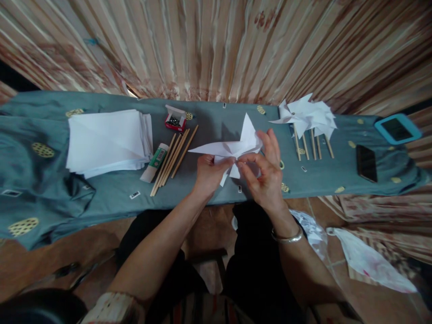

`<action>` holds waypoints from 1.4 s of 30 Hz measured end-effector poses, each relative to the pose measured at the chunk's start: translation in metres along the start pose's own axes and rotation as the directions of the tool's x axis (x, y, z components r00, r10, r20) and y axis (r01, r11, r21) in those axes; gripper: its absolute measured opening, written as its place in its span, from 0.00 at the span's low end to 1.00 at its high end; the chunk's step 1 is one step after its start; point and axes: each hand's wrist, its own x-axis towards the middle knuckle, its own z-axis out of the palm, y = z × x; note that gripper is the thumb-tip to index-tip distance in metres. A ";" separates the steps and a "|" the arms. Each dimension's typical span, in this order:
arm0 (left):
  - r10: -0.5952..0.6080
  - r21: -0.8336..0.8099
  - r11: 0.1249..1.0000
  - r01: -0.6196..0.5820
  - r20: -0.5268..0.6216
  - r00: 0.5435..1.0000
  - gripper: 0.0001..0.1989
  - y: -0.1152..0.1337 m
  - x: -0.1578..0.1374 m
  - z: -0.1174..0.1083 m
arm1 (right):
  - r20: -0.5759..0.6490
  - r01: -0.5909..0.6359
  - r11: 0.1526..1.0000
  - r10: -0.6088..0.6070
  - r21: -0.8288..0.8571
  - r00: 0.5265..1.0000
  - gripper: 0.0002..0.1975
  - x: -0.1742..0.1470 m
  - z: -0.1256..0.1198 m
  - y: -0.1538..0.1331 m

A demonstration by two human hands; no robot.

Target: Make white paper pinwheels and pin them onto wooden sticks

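A white paper pinwheel (232, 147) with folded, pointed blades is held up over the middle of the table. My left hand (212, 173) grips its near side, thumb on top of the paper close to the centre. The thumb and forefinger of my right hand (265, 173) pinch together at that same centre, and the other fingers are raised. Whether a small pin sits between those fingertips is too small to tell. Left of the pinwheel lie several wooden sticks (173, 157), a glue stick (155, 162) and a small red box (175, 119) of dark metal pins.
A stack of white paper (104, 141) lies at the left. Several pinwheels on sticks (307, 114) are piled at the back right. Beyond them are a phone (366, 163) and a blue-framed device (398, 128). A green patterned cloth (111, 191) covers the table; a curtain (202, 54) hangs behind.
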 end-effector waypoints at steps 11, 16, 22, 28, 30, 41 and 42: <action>0.032 0.099 0.994 -0.034 0.019 0.999 0.05 0.006 -0.002 -0.003 | 0.068 -0.143 0.979 0.134 0.145 0.989 0.04 0.003 -0.005 -0.002; 0.043 0.124 0.991 -0.047 0.035 0.998 0.03 0.011 -0.004 -0.001 | 0.103 -0.198 0.961 0.181 0.195 0.978 0.03 0.003 -0.007 0.000; 0.048 0.123 0.991 -0.056 0.068 0.996 0.02 0.015 -0.005 0.000 | 0.122 -0.236 0.933 0.210 0.270 0.970 0.03 0.004 -0.008 0.003; 0.045 0.130 0.990 -0.052 0.059 0.997 0.02 0.016 -0.006 0.001 | 0.166 -0.274 0.907 0.231 0.320 0.959 0.06 0.004 -0.008 0.007; 0.049 0.123 0.991 -0.057 0.061 0.997 0.03 0.017 -0.006 0.001 | 0.170 -0.284 0.899 0.239 0.333 0.956 0.06 0.004 -0.007 0.008; 0.053 0.138 0.989 -0.059 0.047 0.998 0.03 0.021 -0.008 0.002 | 0.171 -0.300 0.890 0.255 0.343 0.952 0.07 0.004 -0.007 0.005; 0.057 0.141 0.988 -0.064 0.052 0.997 0.03 0.021 -0.008 0.002 | 0.171 -0.302 0.888 0.257 0.346 0.951 0.07 0.004 -0.007 0.005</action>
